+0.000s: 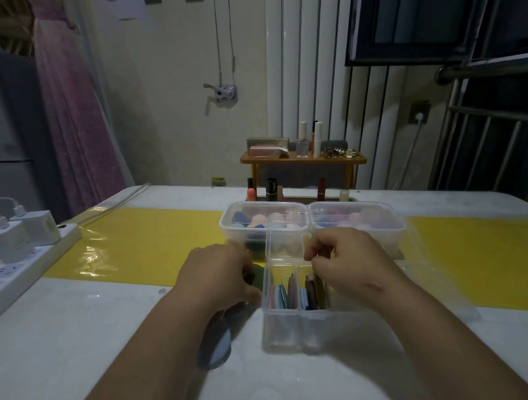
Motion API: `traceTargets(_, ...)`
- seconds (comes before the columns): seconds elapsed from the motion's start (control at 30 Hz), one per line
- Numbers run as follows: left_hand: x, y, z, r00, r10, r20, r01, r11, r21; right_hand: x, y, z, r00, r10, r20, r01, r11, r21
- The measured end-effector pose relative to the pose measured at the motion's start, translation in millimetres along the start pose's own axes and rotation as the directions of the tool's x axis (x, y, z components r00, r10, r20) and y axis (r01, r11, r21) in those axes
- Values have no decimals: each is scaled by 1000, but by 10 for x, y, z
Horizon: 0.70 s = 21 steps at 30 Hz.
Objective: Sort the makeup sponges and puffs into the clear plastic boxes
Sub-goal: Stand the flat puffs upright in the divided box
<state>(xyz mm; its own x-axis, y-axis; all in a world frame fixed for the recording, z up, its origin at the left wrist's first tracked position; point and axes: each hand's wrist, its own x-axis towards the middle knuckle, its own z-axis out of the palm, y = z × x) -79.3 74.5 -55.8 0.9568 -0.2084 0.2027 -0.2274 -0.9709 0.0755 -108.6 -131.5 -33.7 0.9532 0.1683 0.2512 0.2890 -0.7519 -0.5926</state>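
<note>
Lower centre: clear box (300,325), flat puffs (292,290) on edge, blue/pink/brown | left hand (218,275) grips dark green puff (259,279) | right hand (349,259) curled, grip unclear

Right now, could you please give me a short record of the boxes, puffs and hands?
near box: clear, flat puffs standing on edge inside
far boxes: two, side by side, holding sponges
left hand: beside near box, at dark green puff; grip hidden
right hand: fingers curled over near box; hold unclear
blue puff: on table, under left forearm
power strip: table's left edge
</note>
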Motion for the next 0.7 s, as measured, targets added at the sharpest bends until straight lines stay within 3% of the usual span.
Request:
traceTargets(0.3,47,-15,75,999,28,-38,-23,993,113,5,4,20,994,-15,-111,18,999,29)
traceTargets(0.5,62,1,55,998,-49,-36,54,982,178,6,14,33,993,-25,-119,28,999,22)
traceTargets(0.7,58,15,51,988,-157,4,157,987,-48,11,27,38,992,-30,-124,34,999,31)
